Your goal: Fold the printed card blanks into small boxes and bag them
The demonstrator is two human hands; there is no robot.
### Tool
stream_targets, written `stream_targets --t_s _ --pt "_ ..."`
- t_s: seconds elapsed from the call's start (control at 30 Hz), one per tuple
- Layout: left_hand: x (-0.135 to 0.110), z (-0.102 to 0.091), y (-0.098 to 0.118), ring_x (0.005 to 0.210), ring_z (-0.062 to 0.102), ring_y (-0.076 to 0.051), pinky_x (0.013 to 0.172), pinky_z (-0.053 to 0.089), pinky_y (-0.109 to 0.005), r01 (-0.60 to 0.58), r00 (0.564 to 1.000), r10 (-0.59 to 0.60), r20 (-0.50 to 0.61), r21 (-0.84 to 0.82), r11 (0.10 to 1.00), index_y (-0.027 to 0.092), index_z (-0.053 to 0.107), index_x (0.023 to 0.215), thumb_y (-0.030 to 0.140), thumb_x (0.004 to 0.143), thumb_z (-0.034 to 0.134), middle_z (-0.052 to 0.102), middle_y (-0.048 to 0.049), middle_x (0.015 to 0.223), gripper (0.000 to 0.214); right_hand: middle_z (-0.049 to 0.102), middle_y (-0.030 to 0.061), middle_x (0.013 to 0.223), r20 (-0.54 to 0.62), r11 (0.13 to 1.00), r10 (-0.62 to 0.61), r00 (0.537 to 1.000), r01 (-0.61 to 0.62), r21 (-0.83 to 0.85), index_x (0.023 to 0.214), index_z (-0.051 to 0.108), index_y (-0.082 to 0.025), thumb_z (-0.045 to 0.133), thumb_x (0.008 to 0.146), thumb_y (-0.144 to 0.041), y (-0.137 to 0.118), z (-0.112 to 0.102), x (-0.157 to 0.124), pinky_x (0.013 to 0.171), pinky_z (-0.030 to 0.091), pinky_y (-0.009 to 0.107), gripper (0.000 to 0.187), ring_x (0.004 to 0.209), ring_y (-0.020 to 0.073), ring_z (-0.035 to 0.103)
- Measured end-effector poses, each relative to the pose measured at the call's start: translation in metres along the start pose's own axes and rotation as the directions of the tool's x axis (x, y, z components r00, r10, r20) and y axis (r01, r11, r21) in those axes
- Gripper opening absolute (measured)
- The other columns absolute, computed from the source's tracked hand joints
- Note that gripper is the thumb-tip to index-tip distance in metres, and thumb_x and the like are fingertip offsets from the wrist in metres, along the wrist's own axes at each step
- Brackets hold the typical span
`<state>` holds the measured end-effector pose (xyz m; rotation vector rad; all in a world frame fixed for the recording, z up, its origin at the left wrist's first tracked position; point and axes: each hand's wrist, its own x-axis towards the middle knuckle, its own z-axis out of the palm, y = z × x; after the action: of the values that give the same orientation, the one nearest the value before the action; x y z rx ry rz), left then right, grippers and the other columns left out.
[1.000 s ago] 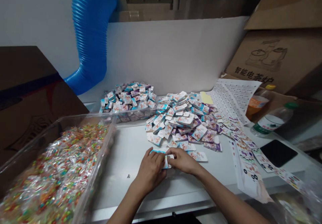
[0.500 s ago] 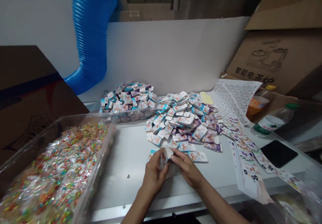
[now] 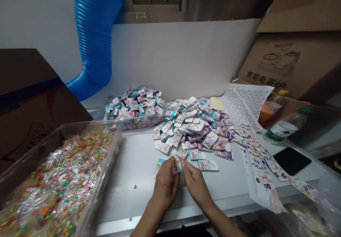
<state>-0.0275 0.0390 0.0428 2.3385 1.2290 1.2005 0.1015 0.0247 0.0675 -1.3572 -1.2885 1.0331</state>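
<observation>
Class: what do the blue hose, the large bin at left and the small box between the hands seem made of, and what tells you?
Blue hose: probably glossy plastic; its ribs catch highlights.
Large bin: likely clear plastic, with a shiny rim and see-through walls.
Small box: apparently thin card, from its pale, papery surface; partly hidden, its finish unclear.

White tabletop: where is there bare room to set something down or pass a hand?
The widest bare patch lies between the clear tub and the left hand, broken only by a dark speck. Another lies between the right hand and the printed strips. It is crowded beyond both hands, with heaped small boxes.
</observation>
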Motion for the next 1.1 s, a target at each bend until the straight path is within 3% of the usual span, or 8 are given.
stream_targets --t_s 0.13,0.27,0.43,0.6,0.67,0.73,0.93,1.1 --pt "-0.001 0.003 -0.002 0.113 0.051 -0.022 0.092 0.048 -0.041 -0.053 0.997 0.058 -0.043 0.104 0.993 0.017 0.026 0.133 0.01 0.083 0.043 0.054 -0.0144 0.12 0.053 0.065 0.0111 0.109 0.011 0.972 -0.048 0.999 0.049 -0.229 0.12 0.057 -0.017 0.04 0.089 -0.035 -0.002 -0.002 0.002 0.093 0.043 0.04 0.04 0.104 0.0246 0.057" --pt "-0.003 0.005 -0.007 0.115 0.05 -0.022 0.092 0.048 -0.041 -0.105 0.991 0.116 -0.061 0.155 0.982 0.018 0.023 0.135 0.011 0.085 0.042 0.052 -0.0155 0.123 0.054 0.063 0.0134 0.109 0.119 0.708 -0.29 0.95 0.296 -0.641 0.127 0.05 -0.016 0.037 0.087 -0.021 -0.005 -0.001 -0.005 0.087 0.042 0.047 0.043 0.096 0.0281 0.055" --pt "-0.008 0.006 -0.009 0.121 0.045 -0.021 0.096 0.045 -0.04 -0.151 0.988 0.153 0.001 0.151 0.977 0.015 0.022 0.137 0.007 0.084 0.036 0.049 -0.0167 0.128 0.056 0.06 0.0156 0.112 0.213 0.521 -0.356 0.91 0.382 -0.763 0.129 0.047 -0.014 0.038 0.087 -0.02 0.004 0.002 -0.015 0.085 0.041 0.046 0.044 0.095 0.0289 0.054" --pt "-0.009 -0.004 -0.01 0.121 0.044 -0.022 0.098 0.042 -0.039 -0.083 0.995 0.077 0.068 0.092 0.992 0.015 0.022 0.137 0.02 0.086 0.046 0.047 -0.0156 0.13 0.057 0.068 0.0091 0.087 0.274 0.797 -0.132 0.953 0.266 -0.542 0.124 0.053 -0.019 0.044 0.086 -0.031 -0.006 -0.029 0.031 0.073 0.048 0.037 0.041 0.079 0.0242 0.061" --pt "-0.008 -0.011 -0.017 0.117 0.047 -0.024 0.095 0.042 -0.042 0.071 0.998 -0.07 -0.012 0.121 0.99 0.015 0.025 0.136 0.029 0.085 0.05 0.048 -0.016 0.128 0.058 0.066 0.0099 0.1 0.073 0.931 -0.089 0.993 0.109 -0.35 0.134 0.04 -0.018 0.036 0.09 -0.04 -0.015 -0.046 0.058 0.072 0.049 0.035 0.049 0.079 0.0218 0.063" --pt "-0.009 -0.015 -0.028 0.115 0.048 -0.027 0.093 0.043 -0.045 0.214 0.976 -0.206 -0.065 0.183 0.96 0.013 0.032 0.132 0.036 0.084 0.05 0.049 -0.0179 0.127 0.056 0.053 0.0111 0.126 -0.04 0.944 -0.173 0.984 0.154 -0.291 0.14 0.026 -0.021 0.034 0.091 -0.044 -0.015 -0.055 0.077 0.084 0.046 0.037 0.055 0.1 0.0221 0.059" --pt "-0.019 -0.004 -0.042 0.123 0.038 -0.036 0.095 0.036 -0.051 0.278 0.917 -0.356 0.181 0.352 0.894 0.013 0.036 0.133 0.054 0.076 0.054 0.034 -0.0232 0.139 0.073 0.028 0.0084 0.145 0.464 0.432 -0.334 0.82 0.571 -0.698 0.137 0.035 -0.027 0.044 0.089 -0.033 0.04 -0.04 0.073 0.104 0.022 0.05 0.049 0.131 0.028 0.026" --pt "-0.023 0.001 -0.033 0.128 0.031 -0.039 0.097 0.027 -0.058 0.223 0.885 -0.36 0.294 0.411 0.884 0.025 0.039 0.133 0.053 0.08 0.047 0.036 -0.0181 0.139 0.061 0.034 0.0078 0.143 0.523 0.245 -0.257 0.813 0.578 -0.778 0.132 0.043 -0.029 0.038 0.091 -0.033 0.061 -0.046 0.088 0.101 0.021 0.053 0.041 0.128 0.0286 0.032"
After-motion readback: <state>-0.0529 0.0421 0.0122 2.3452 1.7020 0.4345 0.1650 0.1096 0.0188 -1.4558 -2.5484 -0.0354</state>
